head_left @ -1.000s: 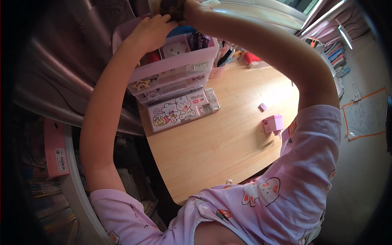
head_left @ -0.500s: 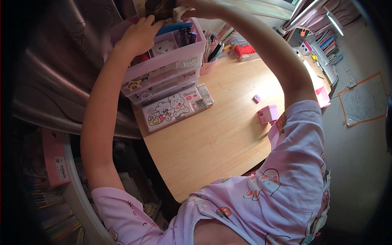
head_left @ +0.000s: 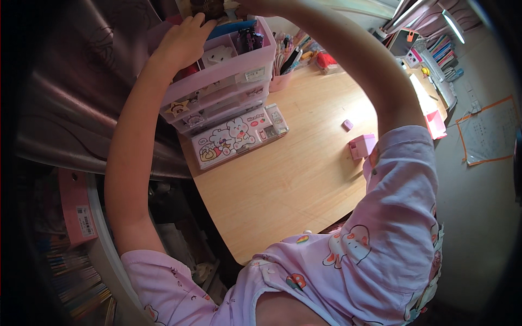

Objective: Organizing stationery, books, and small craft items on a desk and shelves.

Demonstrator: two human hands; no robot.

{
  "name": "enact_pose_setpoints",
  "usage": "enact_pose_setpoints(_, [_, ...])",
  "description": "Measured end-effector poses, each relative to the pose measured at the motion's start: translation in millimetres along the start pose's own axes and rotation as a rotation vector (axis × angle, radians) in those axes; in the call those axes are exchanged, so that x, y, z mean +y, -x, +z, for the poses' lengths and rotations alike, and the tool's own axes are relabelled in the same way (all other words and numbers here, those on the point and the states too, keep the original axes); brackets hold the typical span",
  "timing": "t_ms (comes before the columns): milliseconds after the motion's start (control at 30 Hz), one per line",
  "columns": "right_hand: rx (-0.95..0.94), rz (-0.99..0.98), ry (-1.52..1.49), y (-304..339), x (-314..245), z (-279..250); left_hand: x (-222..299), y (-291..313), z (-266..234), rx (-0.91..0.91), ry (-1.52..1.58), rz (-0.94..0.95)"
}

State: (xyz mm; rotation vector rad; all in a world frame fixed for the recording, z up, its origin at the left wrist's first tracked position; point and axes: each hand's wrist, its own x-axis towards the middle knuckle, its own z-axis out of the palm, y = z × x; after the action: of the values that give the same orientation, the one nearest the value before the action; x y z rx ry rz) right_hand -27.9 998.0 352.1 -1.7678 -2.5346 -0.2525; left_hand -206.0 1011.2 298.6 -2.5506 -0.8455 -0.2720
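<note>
up top, near twelve o'clock, the left hand point(head_left: 185, 41) lies spread over the back-left corner of a pink drawer organiser point(head_left: 228, 81), fingers curled lightly on its upper rim and palm down on the open top tray. the right hand point(head_left: 255, 6) reaches in from the one o'clock side and is cut off by the upper edge of the view; it seems to meet a dark object point(head_left: 209, 8) just above the organiser, but whether it is closed on that object or merely touching it cannot be told. the organiser stands at the far-left corner of the wooden surface point(head_left: 283, 185), at about eleven o'clock, its top tray split into compartments that hold a blue strip, a white piece and some dark purple bits. flat against its front, toward the centre, lies a white pencil case point(head_left: 239, 136) printed with cartoon bears. to the organiser's right, at about one o'clock, a pink pen cup point(head_left: 285, 68) stands crowded with pens. further along the same direction sits a small red thing point(head_left: 327, 61). at three o'clock, near the right sleeve point(head_left: 402, 179), a small pink box point(head_left: 361, 146) rests on the surface, with a tiny pink cube point(head_left: 347, 125) just beyond it. grey curtain folds point(head_left: 70, 119) fill the nine o'clock side.
</note>
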Motion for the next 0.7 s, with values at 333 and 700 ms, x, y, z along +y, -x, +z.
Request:
enact_pose_setpoints(333, [0.424,-0.233,0.281,-9.3,34.0,60.7,13.5,-2.4,-2.6,-0.031,0.109,-0.048])
enact_pose_setpoints(700, [1.105,-0.278,-0.276,38.5,7.4,35.7,22.5,75.8,-48.8,0.403,0.552,-0.178])
